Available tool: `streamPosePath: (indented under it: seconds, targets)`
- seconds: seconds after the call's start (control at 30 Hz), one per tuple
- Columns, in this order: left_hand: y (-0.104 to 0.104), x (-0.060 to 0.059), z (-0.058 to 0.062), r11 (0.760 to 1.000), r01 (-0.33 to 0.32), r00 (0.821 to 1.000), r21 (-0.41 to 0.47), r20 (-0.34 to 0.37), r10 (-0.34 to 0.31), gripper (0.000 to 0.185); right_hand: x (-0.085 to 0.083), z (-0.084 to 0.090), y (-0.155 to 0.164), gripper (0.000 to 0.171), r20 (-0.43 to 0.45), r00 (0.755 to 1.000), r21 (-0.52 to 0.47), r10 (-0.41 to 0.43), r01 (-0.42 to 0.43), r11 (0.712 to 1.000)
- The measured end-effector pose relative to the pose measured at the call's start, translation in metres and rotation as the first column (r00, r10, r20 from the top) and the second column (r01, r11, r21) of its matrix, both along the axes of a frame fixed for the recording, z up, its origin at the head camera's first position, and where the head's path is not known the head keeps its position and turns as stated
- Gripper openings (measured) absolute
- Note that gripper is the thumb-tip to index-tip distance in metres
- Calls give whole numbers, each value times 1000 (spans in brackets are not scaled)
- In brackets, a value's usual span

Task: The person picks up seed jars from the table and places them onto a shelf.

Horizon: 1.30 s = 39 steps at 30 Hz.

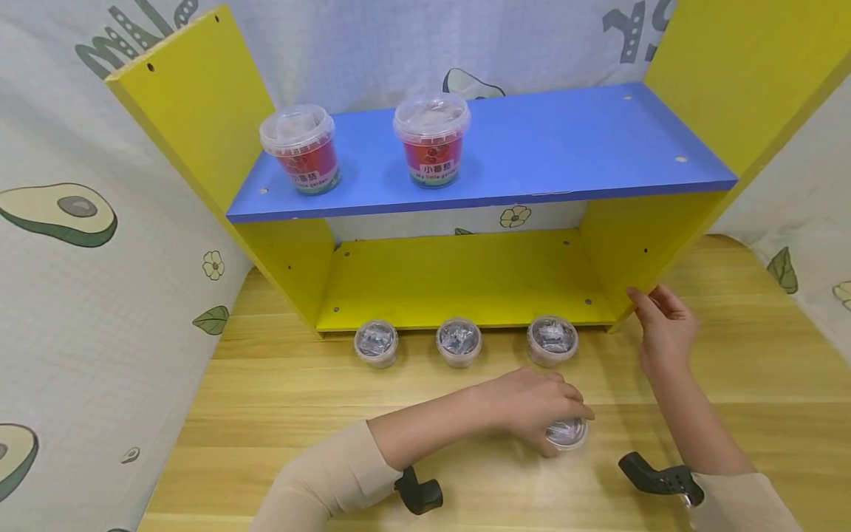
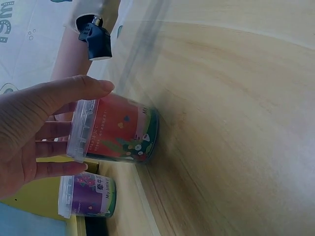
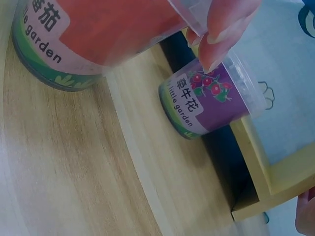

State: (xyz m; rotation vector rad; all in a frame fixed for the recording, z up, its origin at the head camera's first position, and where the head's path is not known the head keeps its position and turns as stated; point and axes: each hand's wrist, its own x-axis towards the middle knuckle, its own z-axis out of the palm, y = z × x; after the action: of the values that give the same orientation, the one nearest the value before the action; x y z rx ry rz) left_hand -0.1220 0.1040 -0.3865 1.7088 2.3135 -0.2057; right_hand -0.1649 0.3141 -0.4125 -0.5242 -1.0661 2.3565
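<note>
My left hand [image 1: 535,406] reaches over a clear-lidded plastic cup [image 1: 566,434] and grips it around the lid, thumb on one side and fingers on the other. In the left wrist view this cup [image 2: 120,128] has a red label and stands upright on the table; the right wrist view has its "garden" label close up. My right hand [image 1: 668,329] holds the front edge of the shelf's yellow right side panel [image 1: 641,258], thumb on the inner side. A purple-labelled cup [image 3: 209,98] stands just beyond the gripped cup.
Along the shelf's front stand three lidded cups, left [image 1: 376,341], middle [image 1: 459,341] and right [image 1: 552,340]. Two red-labelled cups, one left [image 1: 302,151] and one nearer the middle [image 1: 432,140], sit on the blue board [image 1: 565,140]. A yellow bottom board [image 1: 452,277] lies below.
</note>
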Motion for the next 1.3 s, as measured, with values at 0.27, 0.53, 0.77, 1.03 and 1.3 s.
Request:
streamPosePath:
  seconds: [0.27,0.53,0.77,1.03,1.3]
  targets:
    - [0,2,-1,1000,4,1000,2,-13,-4,63,0,2,-1,27,49,999,10,-19,19,1000]
    - [0,3,-2,1000,10,1000,6,-23,-10,63,-3,5,-3,26,73,997,5,-32,32,999]
    - [1,4,-4,1000,16,1000,11,-17,-15,63,-3,5,-3,28,76,996,-16,-40,41,999]
    - [-2,2,-1,1000,21,999,5,50,-21,63,-4,3,-2,28,92,995,-4,-25,25,1000]
    - [-24,-19,30,993,-63,981,96,191,44,63,-7,3,-1,28,56,998,9,-11,11,1000]
